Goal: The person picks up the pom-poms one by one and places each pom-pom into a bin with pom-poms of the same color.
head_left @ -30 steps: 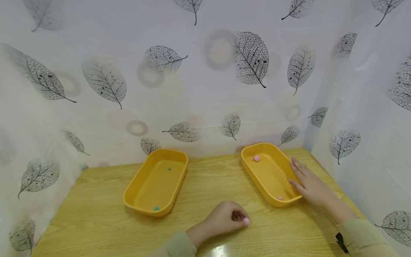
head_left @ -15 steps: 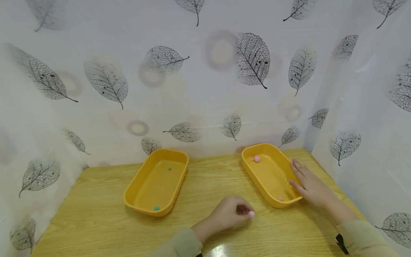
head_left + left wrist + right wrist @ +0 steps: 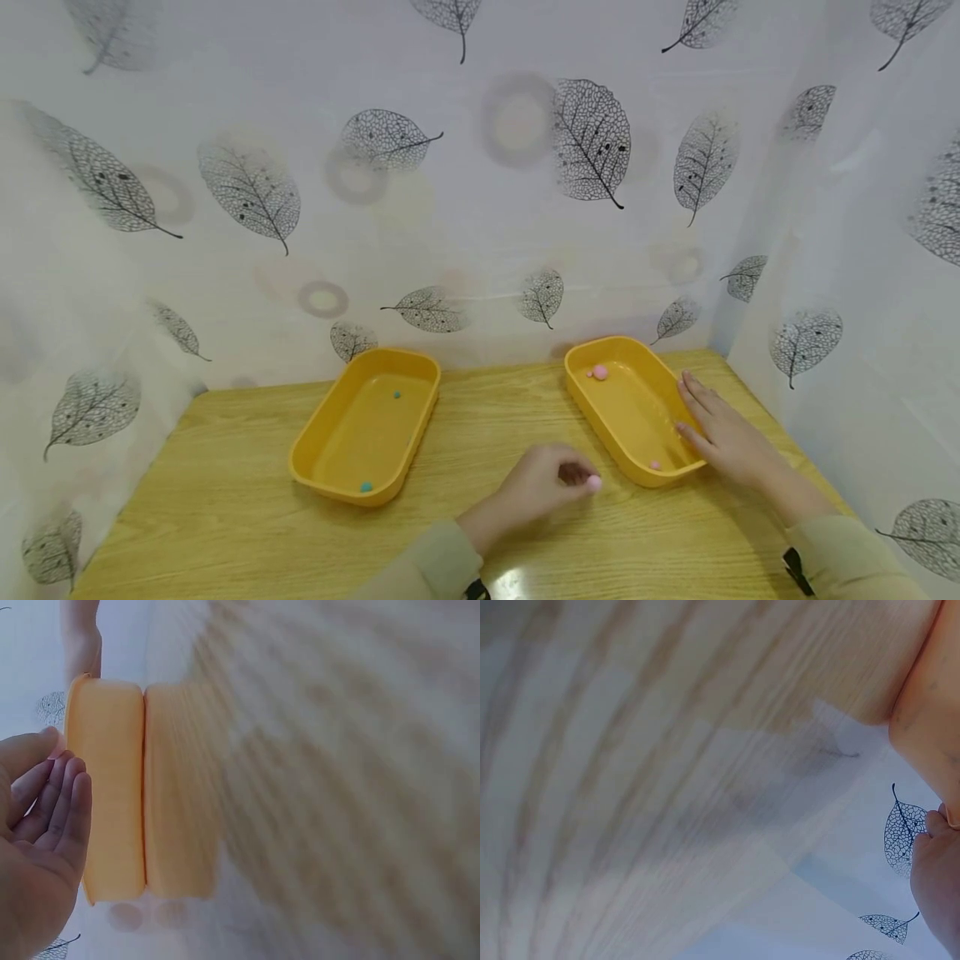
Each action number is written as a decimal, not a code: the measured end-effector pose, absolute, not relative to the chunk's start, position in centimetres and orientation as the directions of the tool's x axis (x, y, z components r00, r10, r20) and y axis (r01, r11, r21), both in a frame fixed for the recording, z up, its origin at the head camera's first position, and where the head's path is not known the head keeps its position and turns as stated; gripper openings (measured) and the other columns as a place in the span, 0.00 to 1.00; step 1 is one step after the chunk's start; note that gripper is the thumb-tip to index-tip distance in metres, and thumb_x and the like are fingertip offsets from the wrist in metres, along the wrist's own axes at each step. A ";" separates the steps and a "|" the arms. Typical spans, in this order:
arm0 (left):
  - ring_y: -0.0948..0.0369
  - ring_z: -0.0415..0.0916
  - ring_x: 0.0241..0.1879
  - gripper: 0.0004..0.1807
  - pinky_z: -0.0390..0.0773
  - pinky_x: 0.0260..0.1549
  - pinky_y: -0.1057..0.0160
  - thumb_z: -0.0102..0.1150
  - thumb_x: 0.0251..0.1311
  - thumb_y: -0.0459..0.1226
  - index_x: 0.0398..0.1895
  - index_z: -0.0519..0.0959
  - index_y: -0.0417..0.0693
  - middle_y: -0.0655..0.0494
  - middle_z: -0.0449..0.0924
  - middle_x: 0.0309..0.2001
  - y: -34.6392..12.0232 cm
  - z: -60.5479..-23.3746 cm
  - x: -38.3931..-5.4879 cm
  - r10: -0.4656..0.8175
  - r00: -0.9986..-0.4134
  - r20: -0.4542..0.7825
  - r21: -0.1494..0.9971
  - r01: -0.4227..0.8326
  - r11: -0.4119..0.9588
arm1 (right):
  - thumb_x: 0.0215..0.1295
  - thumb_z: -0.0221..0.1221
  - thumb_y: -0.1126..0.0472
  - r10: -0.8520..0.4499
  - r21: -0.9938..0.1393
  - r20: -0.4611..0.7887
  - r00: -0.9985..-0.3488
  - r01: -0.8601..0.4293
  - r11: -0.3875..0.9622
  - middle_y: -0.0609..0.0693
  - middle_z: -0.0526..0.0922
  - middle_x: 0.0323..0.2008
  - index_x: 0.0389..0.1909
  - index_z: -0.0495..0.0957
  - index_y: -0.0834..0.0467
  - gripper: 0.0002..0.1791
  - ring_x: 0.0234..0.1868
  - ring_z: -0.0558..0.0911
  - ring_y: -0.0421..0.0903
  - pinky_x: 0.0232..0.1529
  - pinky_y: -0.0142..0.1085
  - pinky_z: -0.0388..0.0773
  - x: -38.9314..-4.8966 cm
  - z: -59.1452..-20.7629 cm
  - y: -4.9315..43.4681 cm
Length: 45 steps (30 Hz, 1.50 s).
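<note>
My left hand (image 3: 536,487) pinches a small pink ball (image 3: 594,483) between thumb and fingertips, over the table just left of the right yellow tray's near end. In the left wrist view the ball (image 3: 58,744) shows partly between the fingertips, with the tray's side wall (image 3: 109,787) beyond. My right hand (image 3: 727,433) rests on the right rim of that yellow tray (image 3: 630,408), fingers extended over the edge. At the edge of the right wrist view, the hand (image 3: 937,877) touches the tray (image 3: 934,712). Inside this tray lie pink balls (image 3: 600,372) of differing sizes.
A second yellow tray (image 3: 367,433) stands at the left, holding a small teal ball (image 3: 397,395) and a larger teal one (image 3: 366,487). Both trays sit on a wood-grain table (image 3: 495,417). A leaf-patterned white curtain (image 3: 465,208) encloses the back and sides.
My left hand has moved right and away from me with the pink ball, closer to the right tray. My right hand has stayed on that tray's rim.
</note>
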<state>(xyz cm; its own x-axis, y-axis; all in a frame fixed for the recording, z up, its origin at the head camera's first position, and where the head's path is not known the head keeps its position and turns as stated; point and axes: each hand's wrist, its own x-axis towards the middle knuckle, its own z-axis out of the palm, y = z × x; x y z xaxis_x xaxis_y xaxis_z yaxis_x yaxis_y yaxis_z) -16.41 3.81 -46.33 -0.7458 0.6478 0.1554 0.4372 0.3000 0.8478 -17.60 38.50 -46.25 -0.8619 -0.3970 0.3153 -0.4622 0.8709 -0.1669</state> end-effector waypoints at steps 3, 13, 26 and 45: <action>0.79 0.74 0.34 0.09 0.81 0.40 0.79 0.70 0.70 0.39 0.44 0.91 0.43 0.55 0.90 0.37 4.1 -46.0 -16.9 0.651 -0.741 0.164 0.831 0.459 0.313 | 0.81 0.55 0.54 -0.393 -0.173 0.310 -0.866 -0.458 0.872 0.73 0.58 0.80 0.79 0.57 0.74 0.38 0.82 0.60 0.69 0.78 0.16 0.25 -17.6 -46.3 38.5; 0.80 0.74 0.33 0.08 0.80 0.39 0.80 0.69 0.71 0.40 0.44 0.91 0.45 0.58 0.90 0.36 5.3 -44.8 -18.0 0.654 -0.726 0.212 0.794 0.519 0.318 | 0.80 0.55 0.54 -0.398 -0.168 0.315 -0.862 -0.463 0.870 0.74 0.59 0.79 0.79 0.57 0.75 0.38 0.79 0.62 0.72 0.77 0.15 0.24 -17.6 -46.1 38.3; 0.78 0.76 0.34 0.08 0.81 0.41 0.80 0.68 0.72 0.39 0.45 0.91 0.45 0.57 0.91 0.38 6.7 -43.5 -19.4 0.628 -0.733 0.261 0.769 0.551 0.323 | 0.81 0.54 0.53 -0.382 -0.180 0.297 -0.875 -0.444 0.878 0.74 0.58 0.80 0.79 0.57 0.75 0.38 0.78 0.63 0.73 0.78 0.17 0.24 -17.5 -45.9 38.3; 0.76 0.82 0.38 0.09 0.81 0.43 0.81 0.70 0.70 0.39 0.48 0.90 0.44 0.55 0.93 0.42 9.1 -42.8 -21.1 0.566 -0.788 0.242 0.816 0.481 0.322 | 0.81 0.54 0.53 -0.360 -0.217 0.277 -0.891 -0.423 0.880 0.73 0.56 0.81 0.80 0.57 0.73 0.38 0.79 0.61 0.74 0.78 0.18 0.24 -17.3 -45.7 38.2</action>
<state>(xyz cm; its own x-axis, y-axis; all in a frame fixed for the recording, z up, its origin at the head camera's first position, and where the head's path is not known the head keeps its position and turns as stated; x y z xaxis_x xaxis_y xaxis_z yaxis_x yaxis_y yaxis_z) -21.06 9.12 -42.79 -0.7884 0.5657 0.2416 0.4808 0.3217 0.8157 -17.33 38.20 -45.66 -0.8909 -0.3603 0.2767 -0.4231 0.8798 -0.2167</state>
